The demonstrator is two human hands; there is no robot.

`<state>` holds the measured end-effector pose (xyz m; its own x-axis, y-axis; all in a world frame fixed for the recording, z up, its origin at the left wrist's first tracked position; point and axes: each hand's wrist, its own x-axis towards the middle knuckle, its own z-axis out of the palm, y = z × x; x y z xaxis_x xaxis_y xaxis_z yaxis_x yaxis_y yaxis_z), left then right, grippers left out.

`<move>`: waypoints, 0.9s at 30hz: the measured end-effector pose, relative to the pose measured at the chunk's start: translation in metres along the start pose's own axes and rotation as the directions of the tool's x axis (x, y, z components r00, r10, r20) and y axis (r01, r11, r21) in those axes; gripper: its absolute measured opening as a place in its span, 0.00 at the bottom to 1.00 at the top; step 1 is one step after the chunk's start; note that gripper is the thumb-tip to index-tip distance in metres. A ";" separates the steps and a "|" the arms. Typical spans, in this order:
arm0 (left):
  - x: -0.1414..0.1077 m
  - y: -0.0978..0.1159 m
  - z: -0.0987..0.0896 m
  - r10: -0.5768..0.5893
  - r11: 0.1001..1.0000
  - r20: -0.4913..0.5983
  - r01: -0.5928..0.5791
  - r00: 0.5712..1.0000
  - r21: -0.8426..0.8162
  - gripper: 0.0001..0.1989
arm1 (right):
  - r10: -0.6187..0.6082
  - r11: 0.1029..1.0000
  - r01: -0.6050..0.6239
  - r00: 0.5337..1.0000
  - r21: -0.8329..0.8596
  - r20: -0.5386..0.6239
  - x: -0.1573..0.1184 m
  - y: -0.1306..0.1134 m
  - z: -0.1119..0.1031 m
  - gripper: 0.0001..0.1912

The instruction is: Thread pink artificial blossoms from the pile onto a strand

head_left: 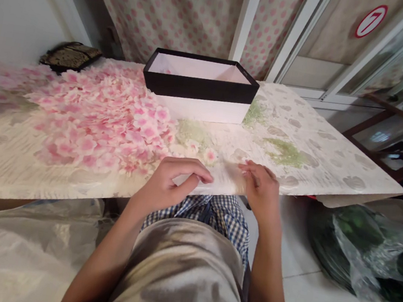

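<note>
My left hand (178,182) is at the front edge of the table, its fingers curved and the thumb close to the index finger. Whether anything small is in that pinch I cannot make out. A short gap to the right, my right hand (262,186) has its thumb and fingers drawn together, with a blurred pale pink bit at the tips that is too small to name. Just beyond the hands lie a few loose pale artificial blossoms (210,155). A large heap of pink artificial flower petals (104,116) spreads to the left of my left hand.
A black-and-white open box (200,108) stands behind the hands. Small green flower pieces (286,153) lie to its right on the patterned tablecloth (339,166). A dark patterned pouch (71,56) sits at the back left. Plastic bags with green leaves (362,240) are on the floor at right.
</note>
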<state>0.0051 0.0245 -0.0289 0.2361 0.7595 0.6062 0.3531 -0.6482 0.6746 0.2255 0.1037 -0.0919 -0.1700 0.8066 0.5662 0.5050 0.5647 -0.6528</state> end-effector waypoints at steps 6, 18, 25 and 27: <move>0.000 -0.001 0.010 -0.024 0.999 -0.025 0.023 0.999 -0.027 0.12 | 0.089 0.995 -0.084 0.992 0.056 -0.090 -0.001 0.006 -0.001 0.07; 0.007 0.016 0.045 -0.548 0.694 -0.072 0.405 0.833 -0.595 0.05 | 0.098 0.607 -0.028 0.994 0.794 -0.040 -0.033 -0.067 0.000 0.07; 0.007 0.014 0.041 -0.524 0.741 -0.147 0.365 0.839 -0.564 0.03 | 0.061 0.756 0.047 0.988 0.653 -0.141 -0.032 -0.070 -0.011 0.09; 0.006 0.013 0.041 -0.483 0.793 -0.186 0.337 0.856 -0.507 0.02 | 0.090 0.775 -0.002 0.990 0.632 -0.107 -0.036 -0.071 -0.017 0.10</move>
<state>0.0479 0.0232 -0.0336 -0.1373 0.9526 0.2713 -0.0992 -0.2858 0.9532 0.2100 0.0317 -0.0576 -0.0324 0.8307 0.5558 -0.1438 0.5465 -0.8250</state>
